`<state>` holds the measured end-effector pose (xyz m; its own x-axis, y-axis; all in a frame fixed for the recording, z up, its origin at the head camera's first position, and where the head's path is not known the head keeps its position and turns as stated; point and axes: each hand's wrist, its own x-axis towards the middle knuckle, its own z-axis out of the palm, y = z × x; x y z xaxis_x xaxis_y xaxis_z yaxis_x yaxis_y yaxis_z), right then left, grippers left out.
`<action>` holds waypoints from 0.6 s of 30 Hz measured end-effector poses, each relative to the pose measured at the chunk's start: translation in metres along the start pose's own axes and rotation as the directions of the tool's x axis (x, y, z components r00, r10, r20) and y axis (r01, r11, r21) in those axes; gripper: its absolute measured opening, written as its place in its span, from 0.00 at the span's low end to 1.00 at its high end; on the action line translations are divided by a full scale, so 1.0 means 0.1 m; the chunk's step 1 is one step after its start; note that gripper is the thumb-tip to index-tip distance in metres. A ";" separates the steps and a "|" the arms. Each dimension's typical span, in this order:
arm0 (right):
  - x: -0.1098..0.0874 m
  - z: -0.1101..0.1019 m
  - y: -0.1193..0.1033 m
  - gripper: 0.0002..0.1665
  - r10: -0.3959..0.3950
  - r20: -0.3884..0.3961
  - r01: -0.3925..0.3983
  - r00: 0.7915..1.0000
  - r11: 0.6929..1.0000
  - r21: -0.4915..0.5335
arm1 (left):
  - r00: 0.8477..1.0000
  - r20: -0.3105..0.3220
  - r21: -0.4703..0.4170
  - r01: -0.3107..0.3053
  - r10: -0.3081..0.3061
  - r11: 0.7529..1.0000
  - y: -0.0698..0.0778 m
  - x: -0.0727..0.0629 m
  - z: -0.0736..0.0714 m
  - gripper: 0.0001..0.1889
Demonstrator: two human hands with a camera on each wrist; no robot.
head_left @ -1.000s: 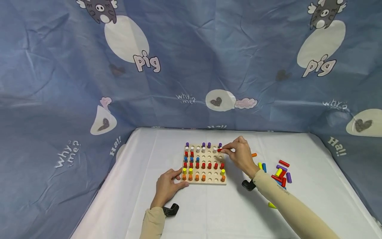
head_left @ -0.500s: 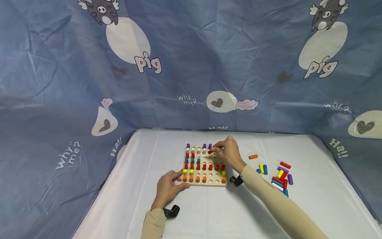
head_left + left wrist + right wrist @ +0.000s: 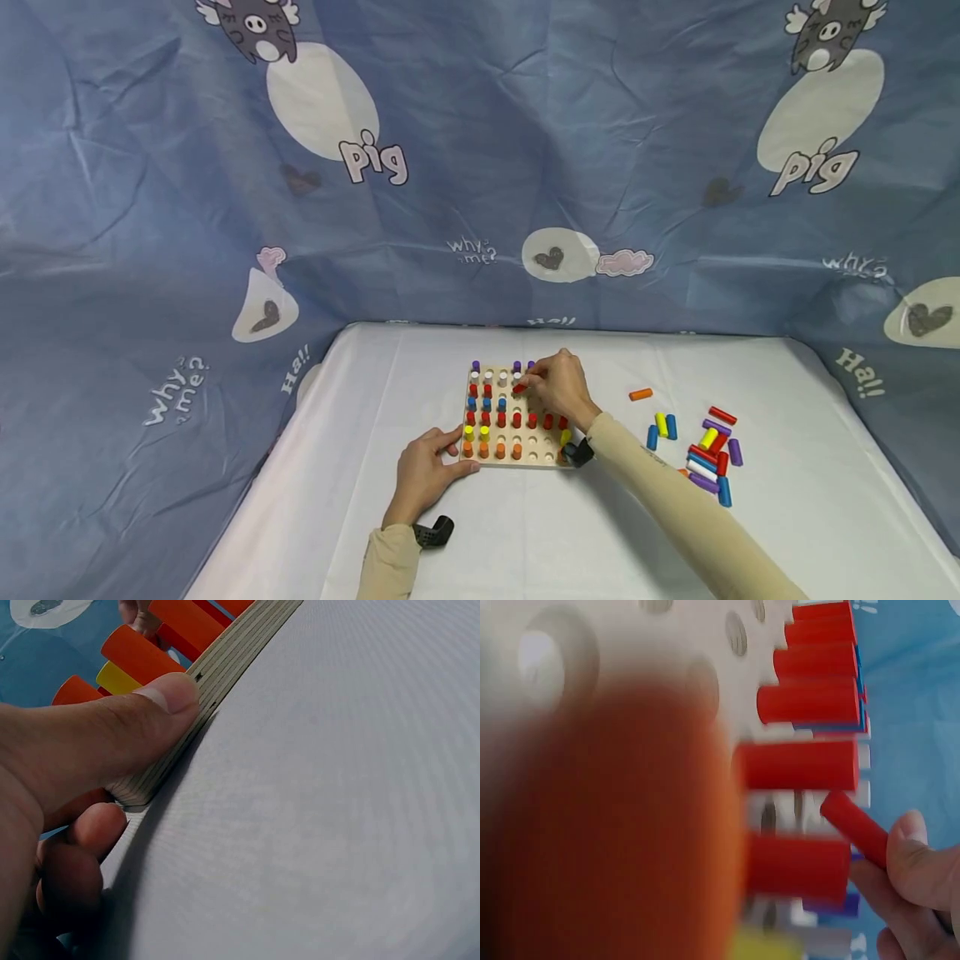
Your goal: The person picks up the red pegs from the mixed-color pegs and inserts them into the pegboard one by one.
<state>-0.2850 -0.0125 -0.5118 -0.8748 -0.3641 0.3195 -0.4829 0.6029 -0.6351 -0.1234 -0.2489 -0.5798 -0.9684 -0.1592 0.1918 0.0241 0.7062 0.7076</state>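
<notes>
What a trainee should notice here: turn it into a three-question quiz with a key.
1. What colour is the peg that the right hand pinches? (a) white (b) red (c) blue
2. True or false: the left hand grips a corner of the pegboard.
3. Fill in: seen from the person's side, the loose pegs lie to the ___ of the pegboard.
Key: 1 b; 2 true; 3 right.

The right grip (image 3: pixel 921 885) pinches a tilted red peg (image 3: pixel 861 831) near a holed board (image 3: pixel 694 630).
</notes>
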 end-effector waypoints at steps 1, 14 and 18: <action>0.00 0.01 0.00 0.08 0.002 0.010 -0.002 1.000 1.000 -0.002 | 1.000 -0.001 0.002 0.000 0.000 1.000 0.00 0.00 0.00 0.37; 0.07 0.02 -0.12 0.07 0.015 0.108 -0.015 0.994 1.000 0.005 | 1.000 0.004 -0.002 0.006 -0.006 1.000 0.02 -0.01 -0.03 0.37; 0.11 0.02 -0.18 0.07 0.015 0.128 -0.020 0.992 0.999 0.038 | 1.000 0.011 0.003 0.003 -0.003 1.000 0.02 -0.01 -0.03 0.37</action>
<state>-0.2853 -0.0290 -0.4986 -0.8696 -0.4433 0.2175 -0.4639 0.5826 -0.6674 -0.1217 -0.2493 -0.5769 -0.9711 -0.1537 0.1826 0.0208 0.7077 0.7063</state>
